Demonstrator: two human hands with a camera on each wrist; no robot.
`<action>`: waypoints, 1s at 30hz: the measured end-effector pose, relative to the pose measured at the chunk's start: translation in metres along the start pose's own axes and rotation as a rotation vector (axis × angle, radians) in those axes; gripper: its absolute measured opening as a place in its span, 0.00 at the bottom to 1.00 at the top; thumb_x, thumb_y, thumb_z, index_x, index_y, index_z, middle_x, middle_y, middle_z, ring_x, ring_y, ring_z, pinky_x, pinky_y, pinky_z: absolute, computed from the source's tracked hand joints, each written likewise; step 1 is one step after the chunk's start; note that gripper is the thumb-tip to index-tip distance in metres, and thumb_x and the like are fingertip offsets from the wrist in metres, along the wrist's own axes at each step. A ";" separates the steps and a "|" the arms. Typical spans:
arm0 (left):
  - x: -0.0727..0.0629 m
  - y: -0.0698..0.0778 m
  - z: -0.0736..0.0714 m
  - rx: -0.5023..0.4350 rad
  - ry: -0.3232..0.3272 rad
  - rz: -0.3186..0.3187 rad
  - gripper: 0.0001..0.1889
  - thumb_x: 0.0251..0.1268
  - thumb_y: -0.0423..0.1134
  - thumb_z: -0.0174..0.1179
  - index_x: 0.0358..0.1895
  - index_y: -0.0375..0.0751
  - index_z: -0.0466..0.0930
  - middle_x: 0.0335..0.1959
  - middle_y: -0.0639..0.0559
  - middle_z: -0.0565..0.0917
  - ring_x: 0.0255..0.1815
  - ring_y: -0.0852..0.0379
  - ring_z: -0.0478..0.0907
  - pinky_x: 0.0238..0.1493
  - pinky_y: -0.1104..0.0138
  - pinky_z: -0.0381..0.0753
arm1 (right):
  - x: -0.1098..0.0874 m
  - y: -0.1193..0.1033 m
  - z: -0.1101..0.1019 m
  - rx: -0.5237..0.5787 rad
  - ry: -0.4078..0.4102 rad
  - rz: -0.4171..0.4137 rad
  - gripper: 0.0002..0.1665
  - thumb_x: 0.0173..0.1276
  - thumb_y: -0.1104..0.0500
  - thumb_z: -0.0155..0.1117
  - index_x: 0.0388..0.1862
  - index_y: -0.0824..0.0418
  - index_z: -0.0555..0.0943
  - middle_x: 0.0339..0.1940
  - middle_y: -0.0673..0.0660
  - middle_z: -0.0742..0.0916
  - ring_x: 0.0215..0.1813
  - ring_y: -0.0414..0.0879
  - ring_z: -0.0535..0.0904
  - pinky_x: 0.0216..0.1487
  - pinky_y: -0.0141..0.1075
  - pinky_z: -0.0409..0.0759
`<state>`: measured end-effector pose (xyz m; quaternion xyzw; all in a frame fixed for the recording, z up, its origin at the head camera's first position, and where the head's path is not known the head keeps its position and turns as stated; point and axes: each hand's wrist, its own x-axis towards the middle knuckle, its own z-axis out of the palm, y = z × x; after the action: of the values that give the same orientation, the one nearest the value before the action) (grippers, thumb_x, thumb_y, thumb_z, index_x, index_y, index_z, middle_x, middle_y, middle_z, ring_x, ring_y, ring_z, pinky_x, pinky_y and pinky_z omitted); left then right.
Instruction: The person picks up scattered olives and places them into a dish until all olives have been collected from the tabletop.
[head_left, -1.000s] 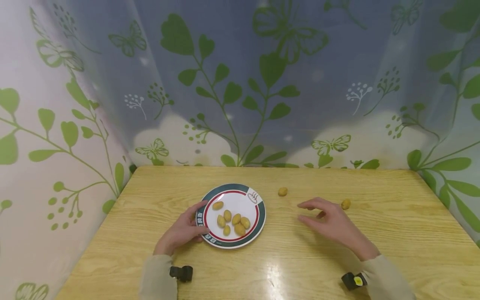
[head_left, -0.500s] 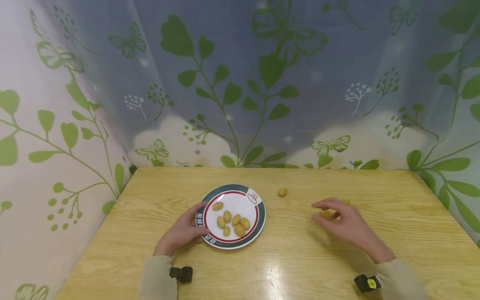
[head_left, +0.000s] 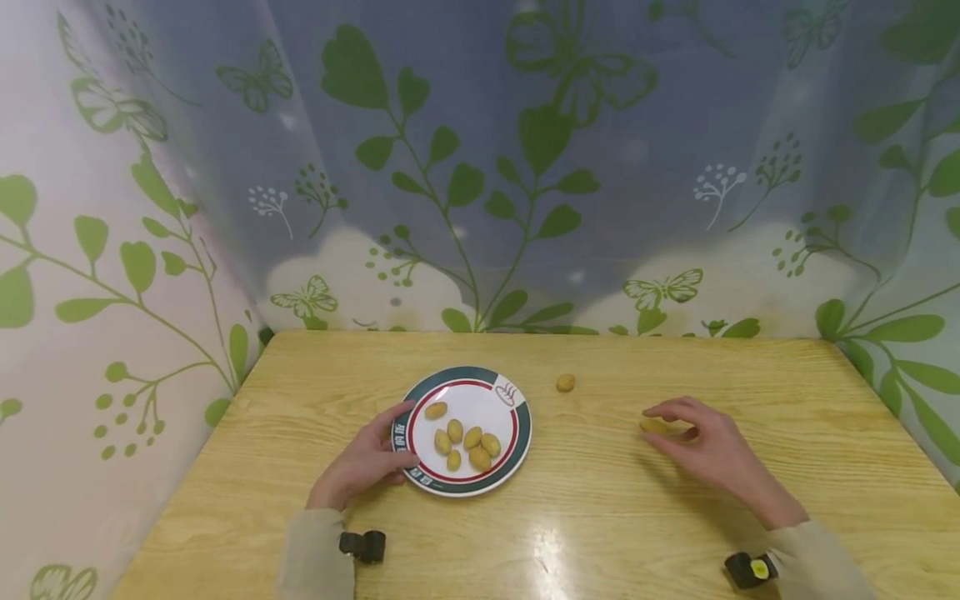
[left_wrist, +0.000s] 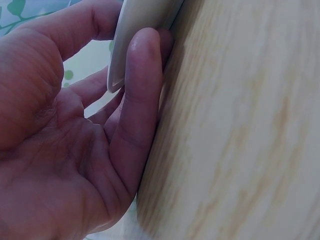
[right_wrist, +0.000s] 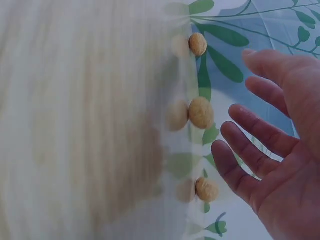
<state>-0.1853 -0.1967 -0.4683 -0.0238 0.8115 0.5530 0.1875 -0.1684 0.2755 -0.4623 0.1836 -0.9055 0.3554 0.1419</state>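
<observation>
My left hand [head_left: 365,461] grips the left rim of a round white plate [head_left: 492,402] with a dark green border and red ring. The thumb lies over the rim; in the left wrist view, fingers reach beneath the plate [left_wrist: 139,25]. Several small yellow-brown ovals, like baby potatoes, lie on the plate, one potato [head_left: 436,411] apart from the others. On the right, my right hand [head_left: 712,450] hovers with thumb and fingers spread around a loose potato [head_left: 655,425]. The right wrist view shows this hand [right_wrist: 285,175] apart from three loose potatoes, the middle potato [right_wrist: 201,113] among them.
Another loose potato [head_left: 566,383] lies behind and right of the plate. The wooden table [head_left: 600,533] meets a leaf-patterned curtain [head_left: 480,208] along its back edge, with similar cloth [head_left: 97,375] at the left side.
My right hand has moved to the right, bringing a loose potato into view between its thumb and fingers and covering another behind it. The left hand and plate stay put.
</observation>
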 end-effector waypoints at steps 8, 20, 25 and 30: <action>0.000 -0.001 0.000 -0.003 0.000 0.001 0.43 0.63 0.30 0.68 0.80 0.52 0.59 0.52 0.40 0.82 0.29 0.56 0.80 0.31 0.67 0.82 | -0.001 0.011 -0.003 -0.056 -0.007 0.019 0.14 0.59 0.63 0.78 0.45 0.59 0.88 0.43 0.56 0.90 0.41 0.41 0.84 0.33 0.30 0.84; 0.000 -0.001 0.000 -0.011 -0.008 0.001 0.44 0.63 0.30 0.69 0.80 0.52 0.58 0.51 0.40 0.83 0.28 0.56 0.79 0.31 0.66 0.82 | 0.005 0.016 -0.008 -0.079 -0.134 0.142 0.17 0.63 0.59 0.76 0.50 0.62 0.87 0.45 0.61 0.89 0.43 0.53 0.87 0.38 0.30 0.84; 0.000 -0.001 0.000 -0.013 0.005 -0.006 0.43 0.63 0.30 0.69 0.80 0.54 0.59 0.55 0.40 0.81 0.31 0.56 0.80 0.32 0.66 0.82 | 0.008 0.018 -0.009 -0.101 -0.173 0.155 0.18 0.63 0.60 0.76 0.51 0.62 0.87 0.44 0.60 0.90 0.43 0.53 0.87 0.37 0.31 0.82; 0.001 -0.001 0.000 -0.018 0.000 -0.003 0.43 0.63 0.30 0.68 0.80 0.53 0.58 0.55 0.39 0.82 0.31 0.56 0.80 0.32 0.66 0.82 | 0.008 0.017 -0.008 -0.112 -0.183 0.145 0.17 0.62 0.60 0.76 0.49 0.62 0.87 0.41 0.58 0.90 0.42 0.52 0.87 0.37 0.31 0.82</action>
<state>-0.1855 -0.1968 -0.4698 -0.0265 0.8064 0.5600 0.1882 -0.1822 0.2913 -0.4634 0.1412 -0.9439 0.2953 0.0427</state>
